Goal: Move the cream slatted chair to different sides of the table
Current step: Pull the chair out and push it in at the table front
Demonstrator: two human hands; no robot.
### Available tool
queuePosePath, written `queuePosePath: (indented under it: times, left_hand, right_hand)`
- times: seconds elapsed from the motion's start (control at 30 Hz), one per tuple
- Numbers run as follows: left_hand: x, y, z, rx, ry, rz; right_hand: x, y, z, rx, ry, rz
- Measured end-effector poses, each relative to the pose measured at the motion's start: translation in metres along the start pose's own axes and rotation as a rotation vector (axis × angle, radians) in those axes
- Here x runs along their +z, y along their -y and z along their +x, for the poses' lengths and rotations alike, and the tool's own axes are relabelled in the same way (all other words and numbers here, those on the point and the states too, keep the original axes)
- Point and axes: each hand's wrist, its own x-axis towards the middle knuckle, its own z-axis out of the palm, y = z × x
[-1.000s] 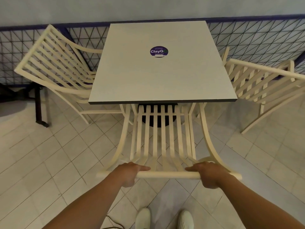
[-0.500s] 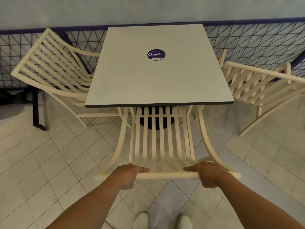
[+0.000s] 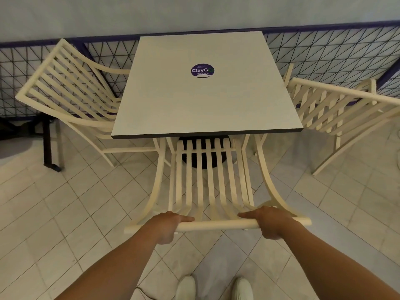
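Observation:
A cream slatted chair stands at the near side of a square pale table, its seat tucked partly under the table edge. My left hand grips the left part of the chair's top rail. My right hand grips the right part of the same rail. Both arms reach forward from the bottom of the view.
Another cream slatted chair sits at the table's left side and a third at its right. A black wire fence runs behind. A dark post stands on the tiled floor at left. My white shoes show below.
The view has shifted slightly, so the table and chairs sit lower in the frame. Both hands keep the same grip on the top rail, and the chair has barely moved.

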Motion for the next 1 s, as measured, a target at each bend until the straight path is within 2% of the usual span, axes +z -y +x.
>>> queuePosePath:
  times: [1.0]
  left_hand:
    - [0.008,0.012,0.000,0.008,-0.026,0.020]
  right_hand:
    - [0.014,0.003,0.006,0.038,0.018,-0.008]
